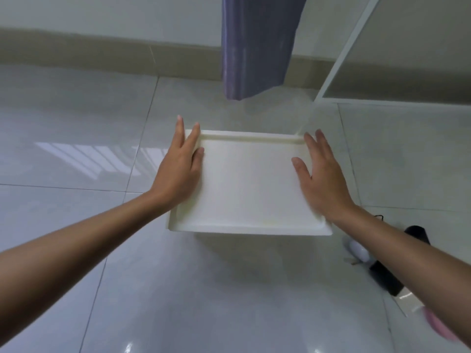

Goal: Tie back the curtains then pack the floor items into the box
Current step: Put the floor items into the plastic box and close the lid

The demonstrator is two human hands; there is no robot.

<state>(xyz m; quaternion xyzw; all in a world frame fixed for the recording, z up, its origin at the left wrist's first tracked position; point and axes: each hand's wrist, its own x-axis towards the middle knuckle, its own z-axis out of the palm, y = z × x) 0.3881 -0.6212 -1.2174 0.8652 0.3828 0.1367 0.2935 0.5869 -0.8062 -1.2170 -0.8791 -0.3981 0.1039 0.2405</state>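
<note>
A white box with its flat lid (249, 184) on top stands on the tiled floor in the middle of the head view. My left hand (178, 169) lies on the lid's left edge with straight fingers, the thumb on the lid's top. My right hand (321, 174) rests flat on the lid's right side, fingers straight. The bottom of a purple-grey curtain (254, 47) hangs just behind the box. Under my right forearm lie floor items: a black cylinder (384, 278), a small white object (358, 249) and something pink (438, 327).
A white window or door frame (349, 47) rises at the back right. A grey skirting (102, 54) runs along the wall behind. Glossy tiles (178, 289) stretch to the left and in front of the box.
</note>
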